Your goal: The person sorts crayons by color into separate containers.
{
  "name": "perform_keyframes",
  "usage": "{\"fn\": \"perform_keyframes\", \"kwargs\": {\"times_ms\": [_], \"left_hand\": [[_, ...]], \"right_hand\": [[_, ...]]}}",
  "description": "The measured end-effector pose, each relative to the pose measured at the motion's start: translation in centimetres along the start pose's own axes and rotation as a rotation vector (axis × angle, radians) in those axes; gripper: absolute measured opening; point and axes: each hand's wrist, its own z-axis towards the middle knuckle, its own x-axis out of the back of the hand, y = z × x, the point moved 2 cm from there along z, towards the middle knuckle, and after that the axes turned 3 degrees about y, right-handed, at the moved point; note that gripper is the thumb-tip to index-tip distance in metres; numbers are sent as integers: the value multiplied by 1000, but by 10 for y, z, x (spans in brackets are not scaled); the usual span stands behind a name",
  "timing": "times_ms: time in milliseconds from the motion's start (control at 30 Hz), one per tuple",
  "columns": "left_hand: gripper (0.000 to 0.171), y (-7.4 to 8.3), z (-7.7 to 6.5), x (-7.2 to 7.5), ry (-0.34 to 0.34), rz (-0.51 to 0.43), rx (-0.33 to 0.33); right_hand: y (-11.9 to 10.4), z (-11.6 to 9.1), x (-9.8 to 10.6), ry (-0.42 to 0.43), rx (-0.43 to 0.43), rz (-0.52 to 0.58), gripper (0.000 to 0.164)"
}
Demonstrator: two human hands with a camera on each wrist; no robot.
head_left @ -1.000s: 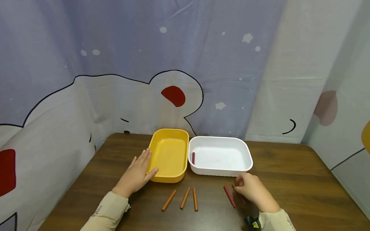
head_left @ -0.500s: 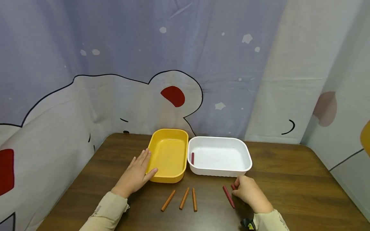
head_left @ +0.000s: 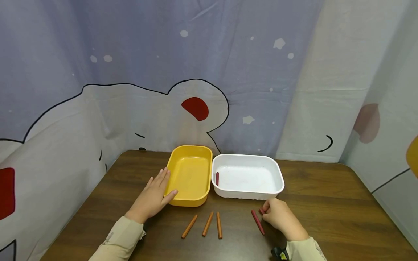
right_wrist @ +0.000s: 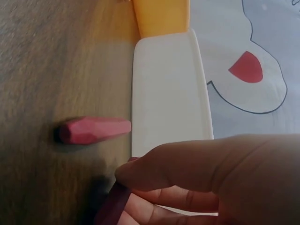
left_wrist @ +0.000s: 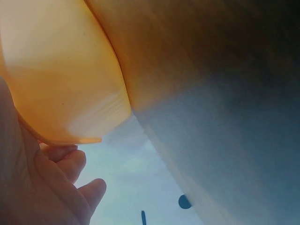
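Observation:
My left hand [head_left: 152, 195] lies along the left rim of the yellow plastic tray [head_left: 189, 203], fingers straight, thumb over its near corner. From beneath, the left wrist view shows fingertips at the rim. My right hand [head_left: 282, 217] pinches a dark red crayon [right_wrist: 114, 204] between thumb and fingers, low over the table in front of the white tray [head_left: 248, 195]. Most of that crayon is hidden by the hand in the head view. A second dark red crayon [head_left: 258, 222] lies just left of the hand. Another short red crayon [head_left: 217, 179] is inside the white tray at its left end.
Three orange-brown crayons [head_left: 189, 226] lie side by side on the brown wooden table [head_left: 343, 210], in front of the trays. The trays stand edge to edge near the back. A printed curtain [head_left: 248, 72] hangs directly behind the table.
My right hand has shifted slightly left, its fingers now closed in on the red crayon, which shows less than before. The left hand has stayed on the yellow tray.

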Motion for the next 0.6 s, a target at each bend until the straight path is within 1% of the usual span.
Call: {"fn": "perform_keyframes", "kwargs": {"times_ms": [167,367,500,600], "left_hand": [[81,0,0,0,-1,0,2],[80,0,1,0,-1,-3,3],[80,1,1,1,-3,-3,5],[80,1,1,2,-6,-3,6]], "right_hand": [[-2,0,1,4,6,42,15],[-2,0,6,27,25,132,16],[-2,0,11,-13,40,241,13],[-3,0,13,-76,57,371,16]]}}
